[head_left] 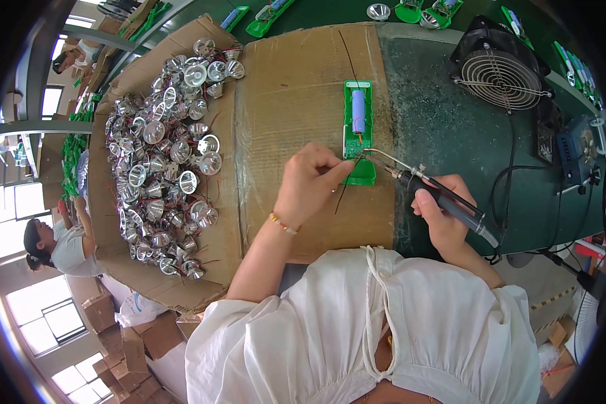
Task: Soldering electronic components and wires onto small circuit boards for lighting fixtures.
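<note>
A green plastic housing (361, 176) lies on the cardboard sheet in front of me. Inside it sits a purple cylindrical battery (358, 111), with wires at its lower end. My right hand (444, 212) grips a soldering iron (444, 198), which has a thin metal tube alongside; its tip points at the small board area of the housing. My left hand (311, 180) is closed at the housing's left edge, thumb and forefinger pinching a thin dark wire (341, 196). The exact contact at the tip is too small to make out.
At left, a cardboard box (212, 286) holds many silver reflector cups (153, 132) with red wires. A black fan (501, 77) with a round grille stands at the far right, near a blue soldering station (576, 158). More green housings (269, 19) lie along the far edge.
</note>
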`<state>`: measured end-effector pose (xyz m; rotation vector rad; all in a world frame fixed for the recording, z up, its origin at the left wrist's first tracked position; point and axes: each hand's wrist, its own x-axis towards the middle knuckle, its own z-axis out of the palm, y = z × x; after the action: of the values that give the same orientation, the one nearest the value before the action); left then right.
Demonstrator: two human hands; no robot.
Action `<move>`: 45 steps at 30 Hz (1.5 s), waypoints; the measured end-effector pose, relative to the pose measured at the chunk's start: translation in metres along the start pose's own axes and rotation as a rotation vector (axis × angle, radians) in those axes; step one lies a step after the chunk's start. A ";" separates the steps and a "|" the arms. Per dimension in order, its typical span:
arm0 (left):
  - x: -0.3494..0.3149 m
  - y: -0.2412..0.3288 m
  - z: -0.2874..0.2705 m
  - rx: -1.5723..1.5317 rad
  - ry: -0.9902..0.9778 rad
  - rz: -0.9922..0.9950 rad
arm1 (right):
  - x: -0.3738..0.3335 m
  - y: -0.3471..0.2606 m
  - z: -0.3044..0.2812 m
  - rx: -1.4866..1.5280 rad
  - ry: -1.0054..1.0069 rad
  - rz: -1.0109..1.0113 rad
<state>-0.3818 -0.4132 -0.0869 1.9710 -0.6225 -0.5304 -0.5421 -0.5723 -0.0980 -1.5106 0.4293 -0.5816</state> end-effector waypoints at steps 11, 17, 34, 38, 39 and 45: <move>0.013 -0.002 0.006 0.140 -0.009 -0.084 | 0.011 0.005 0.013 0.056 0.006 0.065; 0.017 -0.001 0.003 0.115 -0.069 -0.123 | 0.013 0.001 0.010 -0.011 -0.028 0.077; 0.015 -0.002 0.004 0.113 -0.066 -0.139 | 0.004 0.001 -0.009 0.078 0.116 0.083; -0.007 0.013 0.001 0.112 0.024 -0.062 | 0.004 0.005 -0.023 0.064 0.158 0.084; -0.010 0.015 0.001 -0.006 0.068 -0.089 | 0.006 0.006 -0.027 0.050 0.168 0.096; 0.042 0.028 -0.004 0.310 -0.080 -0.094 | 0.026 0.008 -0.038 0.073 0.221 0.147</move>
<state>-0.3527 -0.4482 -0.0649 2.2891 -0.6972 -0.6014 -0.5439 -0.6188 -0.1045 -1.3371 0.6764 -0.6435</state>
